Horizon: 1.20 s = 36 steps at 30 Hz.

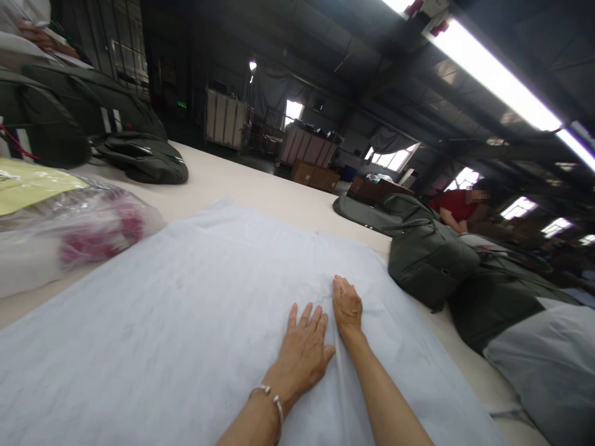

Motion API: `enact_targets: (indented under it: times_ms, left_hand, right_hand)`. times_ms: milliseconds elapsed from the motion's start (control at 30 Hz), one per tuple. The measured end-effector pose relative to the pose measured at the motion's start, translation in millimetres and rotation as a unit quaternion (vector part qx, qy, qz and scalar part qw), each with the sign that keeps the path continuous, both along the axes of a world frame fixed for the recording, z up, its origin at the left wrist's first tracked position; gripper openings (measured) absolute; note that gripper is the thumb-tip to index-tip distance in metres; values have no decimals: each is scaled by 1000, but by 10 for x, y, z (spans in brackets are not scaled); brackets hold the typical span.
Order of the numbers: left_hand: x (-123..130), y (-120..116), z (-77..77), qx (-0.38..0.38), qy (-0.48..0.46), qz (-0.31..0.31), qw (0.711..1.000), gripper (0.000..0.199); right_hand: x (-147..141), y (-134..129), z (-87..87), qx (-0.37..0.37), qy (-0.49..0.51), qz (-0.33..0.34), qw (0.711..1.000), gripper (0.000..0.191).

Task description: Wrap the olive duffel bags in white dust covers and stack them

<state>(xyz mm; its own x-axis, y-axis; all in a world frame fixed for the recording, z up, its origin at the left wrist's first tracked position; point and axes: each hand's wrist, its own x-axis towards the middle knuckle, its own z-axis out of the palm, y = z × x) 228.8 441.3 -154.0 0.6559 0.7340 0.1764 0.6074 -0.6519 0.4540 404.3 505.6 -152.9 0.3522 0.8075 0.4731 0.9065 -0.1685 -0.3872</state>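
Observation:
A large pale bluish-white sheet (186,322) lies spread over the table, with a long crease running down its middle right. My left hand (304,350), a silver bracelet at its wrist, rests flat on the sheet with fingers stretched out, left of the crease. Just right of the crease, my right hand (347,306) touches the sheet, its fingers close together and curled down; whether they pinch any fabric is hidden.
Dark green bags (432,260) are piled along the right side, partly under translucent plastic (553,359). More dark bags (139,158) and a plastic-wrapped pink bundle (102,235) sit at left on the table (260,186). A person in red (458,204) is at far right.

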Motion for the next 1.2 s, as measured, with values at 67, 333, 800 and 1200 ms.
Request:
enact_targets:
  times_ms: [67,333,800,1200]
  left_hand:
    - [0,5,-2,-4,0,-3,1000,59]
    - [-20,9,18,-25,-32,1,999,55]
    - [40,12,-28,-18,-64,32,997,44]
    - [8,9,222,-22,-57,54,997,24]
  right_hand:
    - [24,18,66,-7,0,-15,1000,38]
    - [-187,105,92,-74,-2,-26,997,40]
    - [-350,28,99,-173,-3,-28,984,60]
    - [-292,151,247,-341,6,-2,940,78]
